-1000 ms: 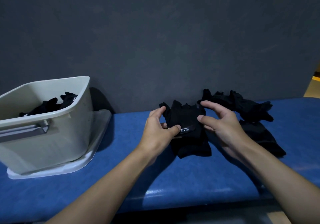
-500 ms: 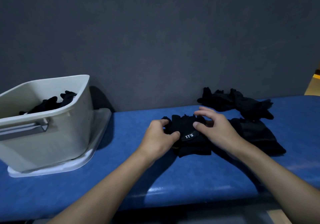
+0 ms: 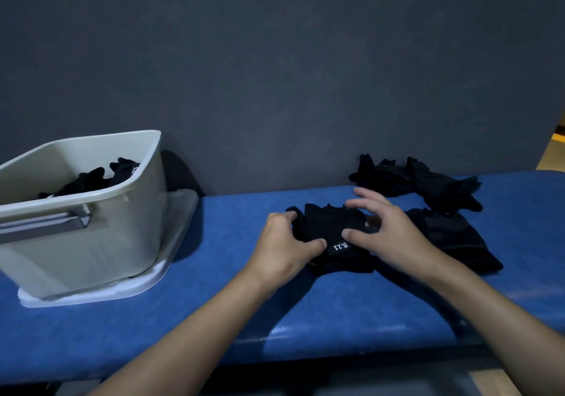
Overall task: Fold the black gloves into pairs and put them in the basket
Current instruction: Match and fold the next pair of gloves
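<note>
The bench (image 3: pixel 214 319) ran along the wall, with the basket (image 3: pixel 131 212) at its left end and stowed gloves (image 3: pixel 91 180) in it. At the right lay loose gloves (image 3: pixel 428 181). Between them sat the pair (image 3: pixel 330 224). The left hand (image 3: pixel 284 245) gripped its near edge, and the right hand (image 3: pixel 388 233) was spread, fingertips pressing on top. I'd square the edges, pin the middle, then fold firmly.

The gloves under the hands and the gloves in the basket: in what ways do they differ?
The table gloves lie flat on the blue table; the basket gloves are heaped, partly hidden by the basket wall. The left hand grips the table gloves and the right hand touches them; nothing touches the basket gloves. Both are black.
</note>
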The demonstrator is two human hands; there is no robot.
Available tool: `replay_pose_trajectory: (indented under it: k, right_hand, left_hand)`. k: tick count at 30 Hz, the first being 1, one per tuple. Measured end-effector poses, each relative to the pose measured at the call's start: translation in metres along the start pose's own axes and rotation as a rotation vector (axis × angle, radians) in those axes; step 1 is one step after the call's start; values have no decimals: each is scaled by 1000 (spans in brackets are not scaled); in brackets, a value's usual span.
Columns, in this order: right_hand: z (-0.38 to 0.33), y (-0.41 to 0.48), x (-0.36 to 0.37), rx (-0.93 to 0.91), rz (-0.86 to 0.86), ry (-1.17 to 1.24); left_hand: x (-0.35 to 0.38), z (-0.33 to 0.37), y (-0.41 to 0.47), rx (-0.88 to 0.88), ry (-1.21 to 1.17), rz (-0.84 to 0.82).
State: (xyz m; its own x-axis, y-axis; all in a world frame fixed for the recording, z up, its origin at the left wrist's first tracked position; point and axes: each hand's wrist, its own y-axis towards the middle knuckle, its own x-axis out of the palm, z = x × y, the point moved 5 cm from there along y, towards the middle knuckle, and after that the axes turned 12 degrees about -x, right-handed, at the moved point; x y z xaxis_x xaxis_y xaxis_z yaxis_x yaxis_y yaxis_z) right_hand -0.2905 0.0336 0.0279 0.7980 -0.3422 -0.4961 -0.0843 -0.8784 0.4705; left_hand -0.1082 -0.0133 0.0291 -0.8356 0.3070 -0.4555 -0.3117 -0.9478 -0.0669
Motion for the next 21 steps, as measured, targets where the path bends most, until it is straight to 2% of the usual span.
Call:
replay_pose_trajectory:
  k: [4, 21]
  right_hand:
    - [0, -3, 1, 41, 0, -21]
    - [-15, -10, -4, -26, -25, -266]
  left_hand:
    - [1, -4, 1, -12, 51, -30]
    - [-3, -8, -6, -54, -75, -43]
